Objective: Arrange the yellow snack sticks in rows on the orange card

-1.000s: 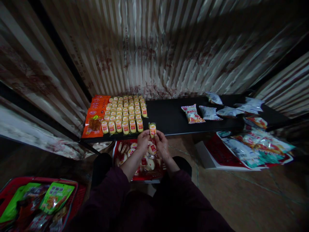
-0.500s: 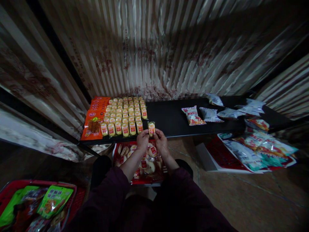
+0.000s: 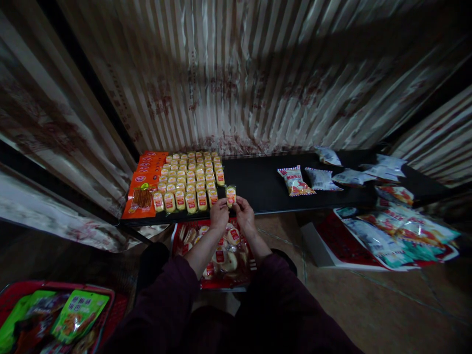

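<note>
A small yellow wrapped snack [image 3: 231, 195] with a red label stands upright between my two hands at the front edge of the black shelf [image 3: 258, 182]. My left hand [image 3: 220, 210] pinches its left side and my right hand [image 3: 242, 211] pinches its right side. Left of it, several rows of matching snacks [image 3: 191, 201] stand close together. Beyond those rows lie orange packets [image 3: 142, 196] at the shelf's left end. Below my hands, a red tray [image 3: 212, 284] holds round wrapped pieces with red labels.
Puffy snack bags [image 3: 296, 181] lie on the shelf's right half. A red and white container [image 3: 320, 246] with larger bags is at the lower right. A red basket [image 3: 92, 286] with green packets sits at the lower left. Striped curtain [image 3: 228, 73] hangs behind.
The view has shifted slightly, so the shelf's left part and the tray appear a little lower. My hands still hold the snack, in nearly the same place.
</note>
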Motion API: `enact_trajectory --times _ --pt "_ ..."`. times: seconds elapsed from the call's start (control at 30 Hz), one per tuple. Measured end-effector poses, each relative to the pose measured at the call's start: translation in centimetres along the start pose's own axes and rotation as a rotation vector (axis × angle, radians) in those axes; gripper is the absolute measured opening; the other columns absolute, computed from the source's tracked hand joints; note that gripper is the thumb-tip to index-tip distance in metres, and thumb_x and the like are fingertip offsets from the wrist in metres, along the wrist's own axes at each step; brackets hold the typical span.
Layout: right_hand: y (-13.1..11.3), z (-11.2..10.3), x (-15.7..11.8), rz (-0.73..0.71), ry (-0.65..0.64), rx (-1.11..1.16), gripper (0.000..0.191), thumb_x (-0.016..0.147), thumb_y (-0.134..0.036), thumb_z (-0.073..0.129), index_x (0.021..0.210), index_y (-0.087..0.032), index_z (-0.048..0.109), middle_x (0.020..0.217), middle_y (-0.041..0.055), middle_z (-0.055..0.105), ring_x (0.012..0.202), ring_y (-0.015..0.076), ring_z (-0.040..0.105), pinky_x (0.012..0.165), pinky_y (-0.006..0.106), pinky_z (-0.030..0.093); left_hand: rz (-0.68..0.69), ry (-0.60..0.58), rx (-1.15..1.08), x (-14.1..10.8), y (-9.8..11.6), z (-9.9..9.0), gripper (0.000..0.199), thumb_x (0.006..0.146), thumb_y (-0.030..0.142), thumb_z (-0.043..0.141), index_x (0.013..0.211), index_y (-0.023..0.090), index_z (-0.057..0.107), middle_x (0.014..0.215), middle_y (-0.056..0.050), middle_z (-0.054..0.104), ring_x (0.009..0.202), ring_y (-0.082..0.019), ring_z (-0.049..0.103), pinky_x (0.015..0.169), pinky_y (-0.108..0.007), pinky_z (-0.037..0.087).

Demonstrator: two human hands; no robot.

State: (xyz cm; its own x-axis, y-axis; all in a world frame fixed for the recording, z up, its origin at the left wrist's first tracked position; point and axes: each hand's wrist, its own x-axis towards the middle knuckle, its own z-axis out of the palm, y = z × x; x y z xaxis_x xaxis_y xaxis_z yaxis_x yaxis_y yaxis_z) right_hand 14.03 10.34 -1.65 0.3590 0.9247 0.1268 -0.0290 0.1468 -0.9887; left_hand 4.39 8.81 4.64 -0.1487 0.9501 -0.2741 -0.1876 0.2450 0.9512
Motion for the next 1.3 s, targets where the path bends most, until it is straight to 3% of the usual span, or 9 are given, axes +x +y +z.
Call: enact_trajectory --times 0.23,0.53,0.77,1.3 --pt "0.0 0.0 0.9 -0.025 -0.006 -0.046 0.031 0.073 -0.036 0.06 0.1 -0.021 0.064 0.101 0.0056 0.07 0.094 0.0208 0.064 0.093 0.041 0.049 0.032 0.018 -0.021 1.0 -0.5 0.6 0.033 0.071 0.002 0.048 0.091 0.017 0.069 0.097 -0.005 0.071 0.089 -0.014 0.064 0.067 -0.021 0.051" --pt "0.0 0.7 2.1 -0.036 -0.039 -0.034 0.033 0.075 -0.037 0.059 0.103 -0.021 0.062 0.102 0.006 0.07 0.095 0.0211 0.064 0.094 0.04 0.048 0.105 0.027 0.02 2.2 -0.4 1.1 0.03 0.071 0.001 0.051 0.088 0.018 0.068 0.097 -0.005 0.07 0.087 -0.013 0.064 0.081 -0.026 0.052" --pt "-0.2 1.3 2.8 -0.02 -0.02 -0.027 0.033 0.074 -0.035 0.058 0.103 -0.02 0.061 0.102 0.0069 0.07 0.093 0.0212 0.065 0.093 0.04 0.049 0.15 0.064 0.171 2.3 0.6 1.4 0.032 0.067 -0.003 0.055 0.086 0.018 0.068 0.101 -0.007 0.069 0.096 -0.018 0.064 0.095 -0.031 0.047" --pt "1.2 2.0 5.1 -0.007 -0.026 -0.058 0.035 0.068 -0.041 0.062 0.097 -0.021 0.062 0.094 0.0048 0.071 0.087 0.0216 0.066 0.089 0.041 0.051 0.13 0.092 0.205 2.2 1.9 2.4 0.036 0.067 -0.002 0.056 0.093 0.019 0.066 0.111 -0.01 0.068 0.113 -0.023 0.057 0.104 -0.033 0.036"
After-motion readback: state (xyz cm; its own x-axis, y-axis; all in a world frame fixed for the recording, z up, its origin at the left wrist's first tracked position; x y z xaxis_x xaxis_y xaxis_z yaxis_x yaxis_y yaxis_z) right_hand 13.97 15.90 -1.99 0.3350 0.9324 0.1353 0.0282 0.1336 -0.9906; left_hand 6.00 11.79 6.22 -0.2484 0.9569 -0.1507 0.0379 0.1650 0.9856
